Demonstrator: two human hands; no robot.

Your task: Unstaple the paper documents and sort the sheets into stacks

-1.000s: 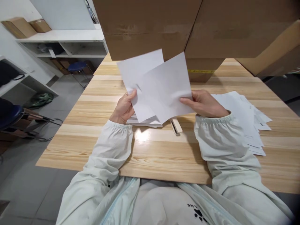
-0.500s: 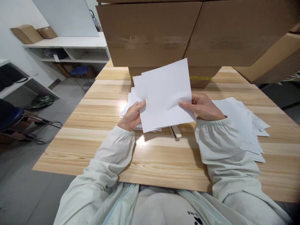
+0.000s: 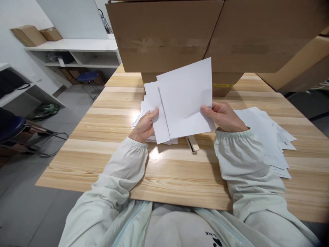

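Note:
My right hand (image 3: pixel 224 116) pinches the right edge of a white paper sheet (image 3: pixel 187 96), held tilted above the table. My left hand (image 3: pixel 144 126) pinches a second white sheet (image 3: pixel 154 103) that sits partly behind the first. Beneath both sheets a stack of white paper (image 3: pixel 142 116) lies on the wooden table (image 3: pixel 164 171). A small cream-coloured stapler (image 3: pixel 192 143) lies on the table just under the sheets, between my hands.
A spread pile of white sheets (image 3: pixel 267 137) lies at my right on the table. Large cardboard boxes (image 3: pixel 205 34) stand close behind the papers. White shelves (image 3: pixel 77 51), a blue stool (image 3: pixel 87 77) and a chair with cables (image 3: pixel 15 130) are on the left.
The two sheets came together and dropped lower, then the right hand's sheet shifted slightly up and right, separating from the left one. My left hand moved right, closer to the stack.

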